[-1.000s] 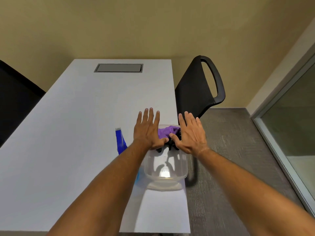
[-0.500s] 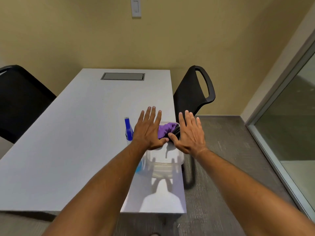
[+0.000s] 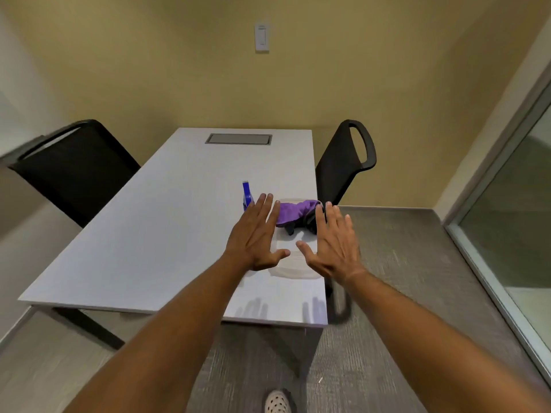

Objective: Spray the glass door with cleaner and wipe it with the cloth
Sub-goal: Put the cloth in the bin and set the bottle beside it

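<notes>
Flanking the white table (image 3: 155, 234), two black chairs (image 3: 343, 165) face tan walls (image 3: 179, 70).

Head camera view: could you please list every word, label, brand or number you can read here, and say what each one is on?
None can be read.
Spray bottle: only its blue top shows, with no label in sight.
Clear container: no print visible.
Wall switch: any marking is too small to read.

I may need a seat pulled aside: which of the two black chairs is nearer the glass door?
The chair on the table's right side, beside the cloth; the other chair sits across the table.
</notes>
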